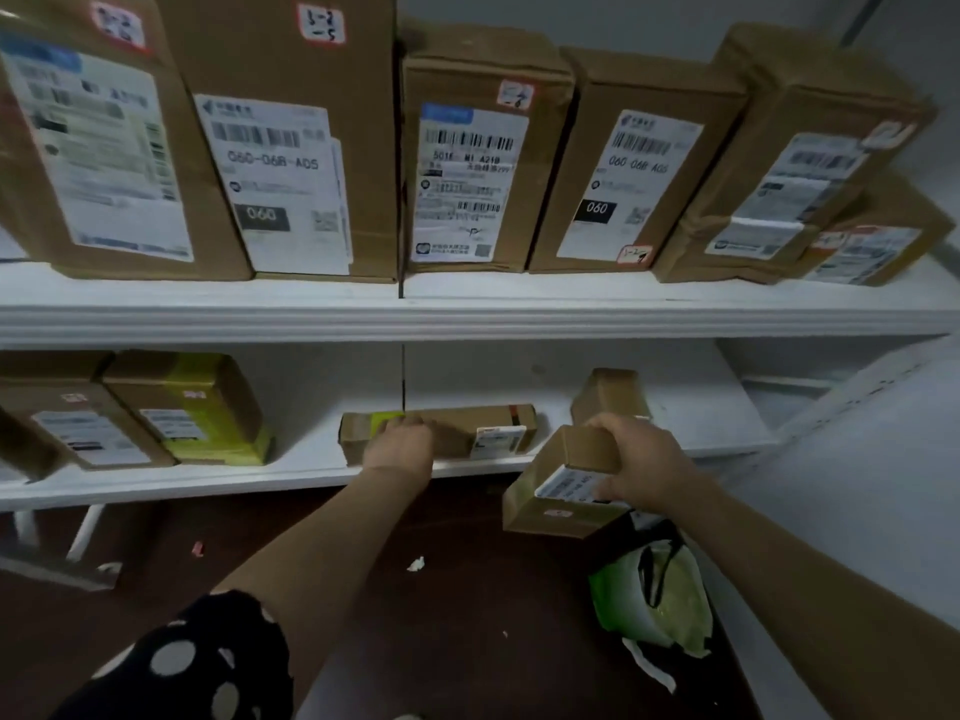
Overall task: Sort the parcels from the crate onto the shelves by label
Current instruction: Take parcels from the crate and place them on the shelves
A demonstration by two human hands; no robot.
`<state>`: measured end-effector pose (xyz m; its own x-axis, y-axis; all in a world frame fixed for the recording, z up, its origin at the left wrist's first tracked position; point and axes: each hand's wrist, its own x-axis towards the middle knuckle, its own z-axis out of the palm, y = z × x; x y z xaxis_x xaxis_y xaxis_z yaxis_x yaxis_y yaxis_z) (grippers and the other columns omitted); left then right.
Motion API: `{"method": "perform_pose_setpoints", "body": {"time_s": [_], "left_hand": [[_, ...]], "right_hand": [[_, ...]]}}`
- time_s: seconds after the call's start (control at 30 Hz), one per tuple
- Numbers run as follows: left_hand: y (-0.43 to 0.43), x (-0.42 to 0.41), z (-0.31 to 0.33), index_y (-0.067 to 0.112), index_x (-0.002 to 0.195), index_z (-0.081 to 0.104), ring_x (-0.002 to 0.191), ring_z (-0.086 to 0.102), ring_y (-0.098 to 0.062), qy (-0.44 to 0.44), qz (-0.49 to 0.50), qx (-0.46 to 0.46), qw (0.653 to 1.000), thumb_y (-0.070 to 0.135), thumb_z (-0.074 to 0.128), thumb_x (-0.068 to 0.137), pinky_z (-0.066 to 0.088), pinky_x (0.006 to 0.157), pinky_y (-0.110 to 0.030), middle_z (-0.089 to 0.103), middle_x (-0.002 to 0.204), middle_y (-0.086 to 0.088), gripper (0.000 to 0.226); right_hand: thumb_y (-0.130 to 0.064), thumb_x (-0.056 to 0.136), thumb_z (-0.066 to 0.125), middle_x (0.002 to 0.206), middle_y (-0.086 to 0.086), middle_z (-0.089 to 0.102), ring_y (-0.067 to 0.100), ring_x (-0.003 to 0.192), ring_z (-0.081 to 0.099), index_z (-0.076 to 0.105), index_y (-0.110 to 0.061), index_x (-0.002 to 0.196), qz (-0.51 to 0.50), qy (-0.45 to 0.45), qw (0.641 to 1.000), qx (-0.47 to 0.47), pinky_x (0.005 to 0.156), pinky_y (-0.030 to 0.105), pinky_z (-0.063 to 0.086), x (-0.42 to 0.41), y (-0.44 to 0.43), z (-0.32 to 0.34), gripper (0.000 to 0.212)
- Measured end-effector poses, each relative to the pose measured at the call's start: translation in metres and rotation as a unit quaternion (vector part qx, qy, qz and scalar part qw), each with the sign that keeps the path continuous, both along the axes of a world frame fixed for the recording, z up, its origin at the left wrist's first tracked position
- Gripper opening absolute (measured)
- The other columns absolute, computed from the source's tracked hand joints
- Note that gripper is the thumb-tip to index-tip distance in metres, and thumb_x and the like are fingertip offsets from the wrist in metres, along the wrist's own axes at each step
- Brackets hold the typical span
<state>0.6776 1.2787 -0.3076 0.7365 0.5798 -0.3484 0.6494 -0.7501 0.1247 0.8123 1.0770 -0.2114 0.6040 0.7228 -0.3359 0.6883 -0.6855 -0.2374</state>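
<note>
— Where is the small brown cardboard box with the white label (563,480)?
— In the right hand (644,465). The fingers wrap over its top end, and it is tilted just in front of the lower white shelf (208,480).
— And the left hand (400,441)?
— It rests on the left part of a long flat brown cardboard parcel (457,433) lying on that shelf. The fingers are hidden, so I cannot tell whether it grips.

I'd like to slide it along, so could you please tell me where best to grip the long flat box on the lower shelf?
Probably its left end, from the front: the long flat box lies lengthwise along the lower shelf edge, low enough to span with a grip over the top, where the left hand rests.
</note>
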Motion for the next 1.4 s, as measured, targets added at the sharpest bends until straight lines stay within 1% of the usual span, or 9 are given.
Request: {"method": "perform_pose_setpoints", "body": {"time_s": [0.13, 0.23, 0.33, 0.47, 0.73, 0.9, 1.13, 1.27, 1.4], "left_hand": [[0.019, 0.029, -0.02, 0.01, 0.147, 0.029, 0.143, 0.022, -0.027, 0.01, -0.049, 0.031, 0.998, 0.003, 0.047, 0.094, 0.021, 0.114, -0.034, 0.033, 0.151, -0.01, 0.057], [0.026, 0.048, -0.035, 0.01, 0.148, 0.025, 0.142, 0.025, -0.026, 0.025, -0.057, 0.049, 0.997, 0.002, 0.038, 0.095, 0.026, 0.111, -0.035, 0.035, 0.149, -0.009, 0.054], [0.026, 0.059, -0.043, 0.011, 0.145, 0.029, 0.135, 0.036, -0.026, 0.044, -0.058, 0.069, 0.995, 0.003, 0.038, 0.095, 0.033, 0.106, -0.036, 0.043, 0.143, -0.009, 0.051], [0.029, 0.063, -0.046, 0.012, 0.137, 0.043, 0.129, 0.04, -0.026, 0.061, -0.058, 0.066, 0.994, 0.001, 0.041, 0.093, 0.037, 0.101, -0.036, 0.045, 0.135, -0.009, 0.045], [0.066, 0.038, -0.045, 0.013, 0.135, 0.045, 0.131, 0.037, -0.026, 0.067, 0.015, 0.028, 0.997, -0.003, 0.044, 0.091, 0.046, 0.092, -0.036, 0.042, 0.135, -0.009, 0.046], [0.065, 0.037, -0.045, 0.012, 0.133, 0.044, 0.131, 0.036, -0.025, 0.068, 0.021, 0.028, 0.997, -0.003, 0.044, 0.091, 0.046, 0.091, -0.035, 0.041, 0.135, -0.009, 0.045], [0.06, 0.043, -0.045, 0.012, 0.133, 0.044, 0.13, 0.036, -0.026, 0.065, 0.024, 0.026, 0.997, -0.004, 0.045, 0.089, 0.047, 0.089, -0.037, 0.041, 0.134, -0.009, 0.047], [0.055, 0.051, -0.045, 0.012, 0.135, 0.043, 0.13, 0.036, -0.026, 0.059, 0.018, 0.032, 0.998, -0.005, 0.046, 0.089, 0.048, 0.086, -0.036, 0.041, 0.135, -0.009, 0.049], [0.053, 0.055, -0.047, 0.012, 0.135, 0.042, 0.13, 0.036, -0.026, 0.062, 0.016, 0.034, 0.997, -0.006, 0.047, 0.089, 0.048, 0.087, -0.036, 0.041, 0.135, -0.009, 0.05]], "right_hand": [[-0.018, 0.073, 0.078, 0.123, 0.001, 0.056, 0.019, 0.112, 0.052, 0.049, -0.022, 0.126, 0.001, -0.009, 1.0, 0.004, 0.08, 0.023, 0.037, 0.028, 0.018, -0.011, 0.061], [-0.02, 0.075, 0.074, 0.123, -0.003, 0.055, 0.019, 0.117, 0.049, 0.048, -0.026, 0.124, 0.02, -0.023, 0.999, -0.011, 0.092, 0.028, 0.034, 0.043, 0.026, -0.022, 0.056], [-0.024, 0.076, 0.072, 0.125, -0.005, 0.054, 0.019, 0.12, 0.047, 0.047, -0.029, 0.125, 0.032, -0.032, 0.999, -0.026, 0.1, 0.031, 0.029, 0.056, 0.03, -0.032, 0.055], [-0.021, 0.071, 0.076, 0.123, -0.002, 0.055, 0.02, 0.115, 0.049, 0.05, -0.026, 0.123, 0.037, -0.006, 0.999, -0.018, 0.096, 0.031, 0.036, 0.069, 0.033, -0.043, 0.059], [-0.021, 0.067, 0.079, 0.119, 0.003, 0.054, 0.026, 0.113, 0.048, 0.045, -0.032, 0.117, 0.036, 0.025, 0.999, -0.025, 0.097, 0.038, 0.037, 0.087, 0.066, -0.054, 0.061], [-0.025, 0.073, 0.074, 0.13, 0.004, 0.054, 0.026, 0.122, 0.048, 0.043, -0.03, 0.133, 0.047, -0.055, 0.996, -0.044, 0.101, 0.033, 0.036, 0.094, 0.082, -0.058, 0.068], [-0.018, 0.083, 0.066, 0.147, 0.01, 0.031, 0.035, 0.136, 0.027, 0.026, -0.028, 0.146, 0.032, -0.052, 0.997, -0.055, 0.113, 0.041, 0.023, 0.103, 0.095, -0.068, 0.075], [-0.021, 0.082, 0.069, 0.145, 0.01, 0.032, 0.034, 0.137, 0.027, 0.029, -0.025, 0.144, 0.042, -0.072, 0.993, -0.079, 0.114, 0.041, 0.02, 0.106, 0.098, -0.075, 0.074], [-0.019, 0.083, 0.067, 0.14, 0.012, 0.037, 0.033, 0.134, 0.031, 0.034, -0.019, 0.14, 0.036, -0.073, 0.994, -0.078, 0.112, 0.041, 0.026, 0.11, 0.101, -0.078, 0.065]]}}
